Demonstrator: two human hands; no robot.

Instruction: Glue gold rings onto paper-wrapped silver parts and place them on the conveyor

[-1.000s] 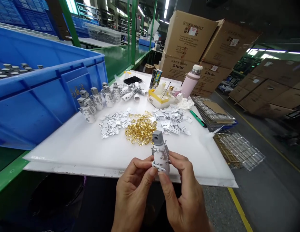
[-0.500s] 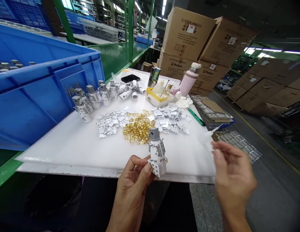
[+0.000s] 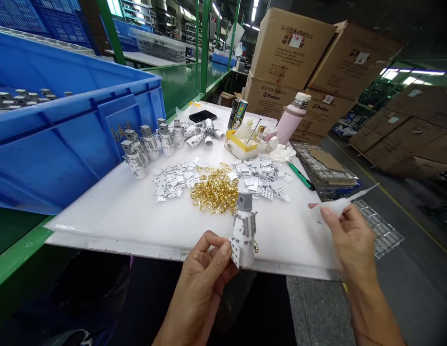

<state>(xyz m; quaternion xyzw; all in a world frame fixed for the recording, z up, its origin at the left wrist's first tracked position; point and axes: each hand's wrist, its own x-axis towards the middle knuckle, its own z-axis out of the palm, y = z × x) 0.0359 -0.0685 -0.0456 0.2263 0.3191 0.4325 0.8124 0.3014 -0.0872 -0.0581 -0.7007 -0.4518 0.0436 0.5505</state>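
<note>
My left hand (image 3: 211, 266) pinches a white tower-shaped piece (image 3: 244, 235) with a grey block on top, upright at the table's front edge. A small white plate with holes (image 3: 235, 252) stands at its left side, by my thumb, and a bit of gold shows at its right. Over the table's right edge, my right hand (image 3: 349, 235) grips a white squeeze bottle (image 3: 334, 207) whose thin tip points up to the right. Beyond the tower lies a heap of gold rings (image 3: 215, 192), between two piles of flat white pieces (image 3: 175, 181) (image 3: 262, 178).
A big blue crate (image 3: 65, 144) stands at the left, beside several upright towers (image 3: 167, 142). Farther back are a phone (image 3: 202, 116), a yellow-edged tray (image 3: 241, 146) and a pink bottle (image 3: 291, 120). A green pen (image 3: 301, 176) lies at the right, near stacked trays (image 3: 324, 163).
My right hand has closed around the white bottle and tilted it, tip outward to the right. The view has shifted, so the table scene sits farther right. My left hand still holds the tower.
</note>
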